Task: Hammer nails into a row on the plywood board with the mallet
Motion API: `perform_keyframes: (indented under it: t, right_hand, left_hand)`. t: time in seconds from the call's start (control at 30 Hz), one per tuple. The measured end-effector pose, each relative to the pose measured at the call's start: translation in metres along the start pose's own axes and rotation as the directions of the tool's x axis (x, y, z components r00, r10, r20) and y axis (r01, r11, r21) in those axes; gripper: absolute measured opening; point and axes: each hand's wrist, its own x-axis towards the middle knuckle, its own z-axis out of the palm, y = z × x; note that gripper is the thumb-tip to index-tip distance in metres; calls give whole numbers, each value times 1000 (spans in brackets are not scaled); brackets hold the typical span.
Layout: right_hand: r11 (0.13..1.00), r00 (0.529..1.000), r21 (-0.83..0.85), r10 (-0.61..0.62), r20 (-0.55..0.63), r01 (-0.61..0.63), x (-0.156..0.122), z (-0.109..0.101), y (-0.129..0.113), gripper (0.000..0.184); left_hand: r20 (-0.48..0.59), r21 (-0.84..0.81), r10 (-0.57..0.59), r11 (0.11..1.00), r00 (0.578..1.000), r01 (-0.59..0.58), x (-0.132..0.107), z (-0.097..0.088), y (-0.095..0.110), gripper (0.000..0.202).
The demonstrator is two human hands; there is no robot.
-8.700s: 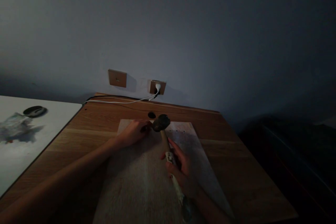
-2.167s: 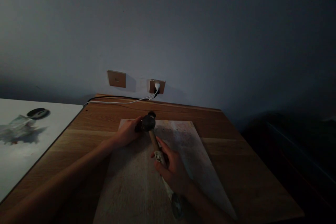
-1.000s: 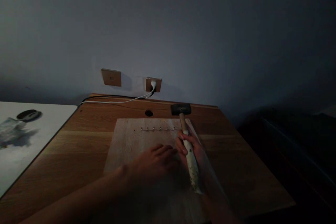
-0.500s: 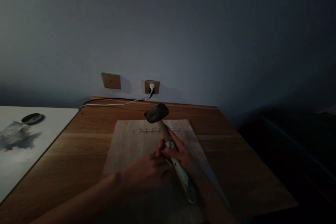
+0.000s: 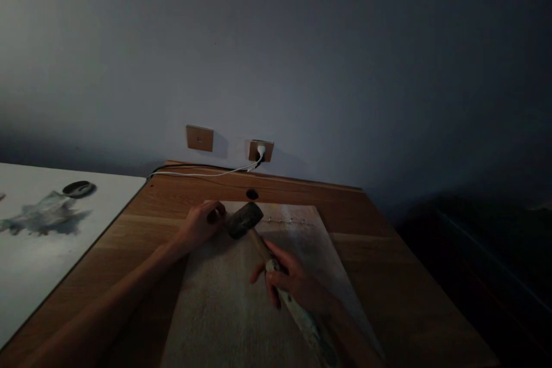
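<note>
My right hand [image 5: 297,282] is wrapped around the worn, pale-patched handle of a hammer [image 5: 245,219] with a thick dark head. That head hovers over the upper part of a pale wooden board [image 5: 224,299], close to my left hand [image 5: 202,223]. With fingers pinched together, my left hand rests at the board's upper left corner; whatever is between the fingertips is too dark and small to make out. Several small nails [image 5: 280,221] stand in a row along the board's far side, and the hammer head hides part of that row.
Under the board is a brown wooden table [image 5: 366,241] against a grey wall. A white surface [image 5: 30,287] adjoins at left, bearing a crumpled plastic bag [image 5: 49,210] and a dark round dish [image 5: 79,188]. Cables [image 5: 207,173] run along the back to a wall socket [image 5: 267,150].
My left hand has moved from beside the hammer handle to the board's far left corner. The hammer has come down and left in my right hand. The view has shifted slightly.
</note>
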Motion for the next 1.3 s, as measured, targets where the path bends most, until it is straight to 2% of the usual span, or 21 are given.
perform_keyframes:
  t: [0.1,0.23,0.37,0.43,0.53,0.6,0.67,0.77,0.9,1.07,1.13,1.23,1.3]
  right_hand:
    - [958,989,-243,149,-22,-150,-9,1,-2,73]
    - [735,951,-604,255,-175,-308,-11,-1,-13,65]
    - [550,945,-769,164,-285,-327,4,4,-15,38]
    - [514,938,-786,145,-315,-343,10,7,-13,27]
    - [551,920,-742,147,-365,-382,6,11,-10,28]
    - [564,930,-752,85,-358,-341,-3,14,-9,33]
    - [544,944,-784,48,-326,-299,-12,16,-9,38]
    - [507,955,-815,57,-292,-279,-17,22,-8,40]
    - [520,966,-814,125,-226,-258,-10,31,-9,35]
    - [515,962,-812,122,-245,-272,3,36,-16,37]
    - [535,969,-808,153,-196,-248,6,34,-21,36]
    - [597,975,-781,213,-68,-185,10,30,-32,24]
    - [636,976,-754,216,-32,-165,12,28,-36,17]
  left_hand:
    - [48,-35,-19,999,999,21,-3,2,1,15]
    - [89,-6,19,1000,996,-19,-5,4,3,34]
    - [71,38,95,994,993,-98,-5,5,2,27]
    - [78,35,107,993,991,-110,-5,5,2,27]
    - [85,-3,92,996,992,-92,-5,5,2,27]
    - [87,-44,83,996,993,-80,-6,4,2,23]
    - [86,-93,100,991,991,-92,-6,3,2,19]
    - [87,-135,130,984,988,-117,-6,2,1,18]
    - [107,-141,128,984,986,-112,-5,4,-3,19]
    - [108,-101,164,983,981,-153,-7,7,-7,22]
    - [111,-72,176,983,978,-169,-7,8,-8,24]
    - [126,-20,159,987,979,-158,-5,8,-6,25]
    - [131,13,149,988,980,-152,-4,7,-4,25]
